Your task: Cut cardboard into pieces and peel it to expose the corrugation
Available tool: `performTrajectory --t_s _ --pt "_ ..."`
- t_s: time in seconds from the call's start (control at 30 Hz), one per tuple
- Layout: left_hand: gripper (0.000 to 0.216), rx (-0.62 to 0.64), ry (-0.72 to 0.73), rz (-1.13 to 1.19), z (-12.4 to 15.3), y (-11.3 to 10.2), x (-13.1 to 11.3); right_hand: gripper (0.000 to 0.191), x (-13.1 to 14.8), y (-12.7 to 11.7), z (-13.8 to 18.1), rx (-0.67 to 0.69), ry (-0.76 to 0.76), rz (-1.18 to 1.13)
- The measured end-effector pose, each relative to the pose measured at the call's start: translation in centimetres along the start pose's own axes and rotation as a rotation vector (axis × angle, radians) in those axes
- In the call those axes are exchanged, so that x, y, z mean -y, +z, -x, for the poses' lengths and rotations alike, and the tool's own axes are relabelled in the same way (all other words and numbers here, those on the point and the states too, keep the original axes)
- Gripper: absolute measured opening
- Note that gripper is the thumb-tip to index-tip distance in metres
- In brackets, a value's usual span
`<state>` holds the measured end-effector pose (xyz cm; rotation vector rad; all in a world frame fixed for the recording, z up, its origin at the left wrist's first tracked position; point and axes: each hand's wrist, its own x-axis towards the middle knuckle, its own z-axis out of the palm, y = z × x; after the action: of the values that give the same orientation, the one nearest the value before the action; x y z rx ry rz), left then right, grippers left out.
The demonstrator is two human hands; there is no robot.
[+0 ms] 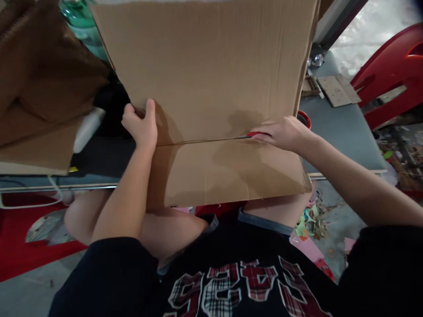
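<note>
A large sheet of brown cardboard (205, 75) stands tilted up in front of me, with a creased lower flap (231, 169) folded toward my lap. My left hand (140, 125) grips the cardboard's left edge, thumb on the near face and some fingers hidden behind. In my right hand (284, 134) is a slim red-handled cutter (253, 134), pinched between thumb and fingers. Its grey tip rests at the crease between the upright panel and the flap, right of the middle. Much of the cutter's handle is covered by my fingers.
A grey table (337, 132) lies behind the cardboard, bearing a notebook (339, 90) and a red round rim (304, 119). A brown bag-like item (42, 83) and a green bottle (81, 22) stand left. A red chair (393, 75) is at right; paper scraps (310, 220) litter the floor.
</note>
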<state>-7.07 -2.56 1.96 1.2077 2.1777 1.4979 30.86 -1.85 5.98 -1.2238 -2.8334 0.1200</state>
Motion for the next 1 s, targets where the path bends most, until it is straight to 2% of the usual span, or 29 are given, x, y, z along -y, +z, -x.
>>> performTrajectory --t_s 0.13,0.33,0.47,0.63,0.77,0.93,1.0 --pt "0.036 -0.109 0.044 0.079 -0.4 1.1 0.6 0.033 0.5 0.6 -2.0 0.032 -0.055 0.083" --pt "0.036 -0.076 0.117 0.098 -0.8 1.6 1.3 0.045 2.4 0.9 0.3 -0.006 -0.035 0.259" --pt "0.033 -0.033 0.149 0.078 -0.5 1.4 1.5 0.051 2.2 0.9 0.6 0.036 -0.063 0.359" --pt "0.031 -0.045 0.153 0.016 -0.5 1.7 1.7 0.048 0.8 0.6 0.0 0.042 -0.16 0.377" --pt "0.025 -0.067 0.186 -0.072 -0.9 1.8 1.9 0.049 -1.3 0.0 1.3 0.034 -0.213 0.391" --pt "0.037 0.002 0.178 -0.046 -0.9 1.3 1.7 0.051 -4.5 -0.6 4.4 0.074 -0.125 0.413" --pt "0.036 -0.013 0.188 -0.056 -0.8 1.2 1.5 0.05 -5.7 -0.8 5.5 0.069 -0.096 0.409"
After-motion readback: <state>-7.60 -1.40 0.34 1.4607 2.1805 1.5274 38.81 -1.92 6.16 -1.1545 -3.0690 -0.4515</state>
